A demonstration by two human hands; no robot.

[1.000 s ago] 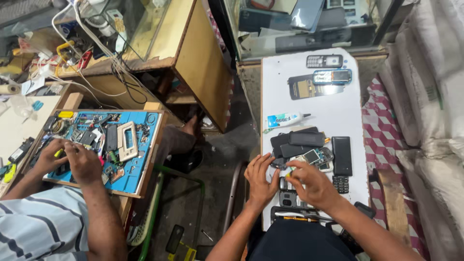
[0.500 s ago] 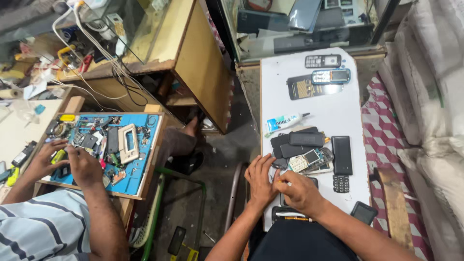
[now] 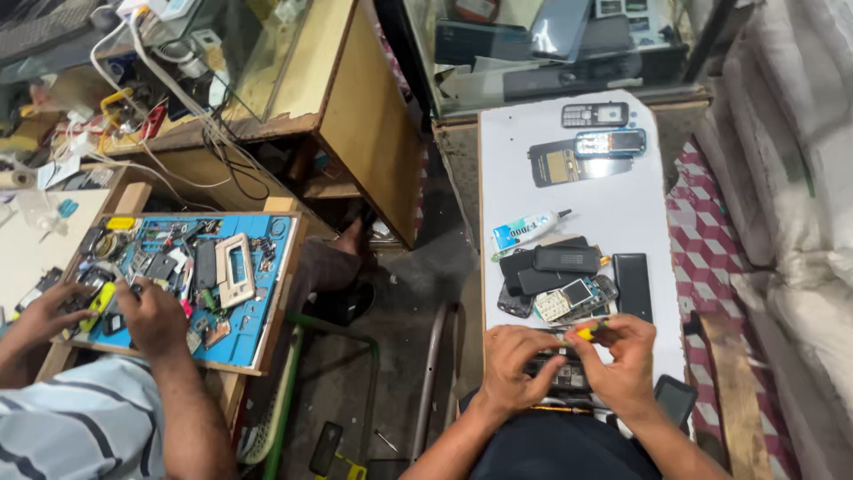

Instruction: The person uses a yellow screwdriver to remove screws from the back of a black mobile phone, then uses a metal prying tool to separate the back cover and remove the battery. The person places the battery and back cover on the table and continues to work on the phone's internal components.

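My left hand (image 3: 514,363) grips a dark, opened phone body (image 3: 558,375) at the near end of the white table (image 3: 613,213). My right hand (image 3: 629,360) pinches a small yellow-handled screwdriver (image 3: 590,332) just above that phone. A pile of black phone parts and a bare circuit board (image 3: 560,276) lies right beyond my hands. Beside the pile lies a black slab phone (image 3: 632,284).
A glue tube (image 3: 530,230), two keypad phones (image 3: 597,116) and a flat dark panel (image 3: 560,166) lie farther up the table. A co-worker in a striped shirt (image 3: 80,427) works over a blue mat (image 3: 240,338) of parts at left. Sacks (image 3: 791,231) line the right.
My right hand has shifted to the right off the phone, and the yellow screwdriver now shows in its fingers. The co-worker's hands stay over the blue mat.
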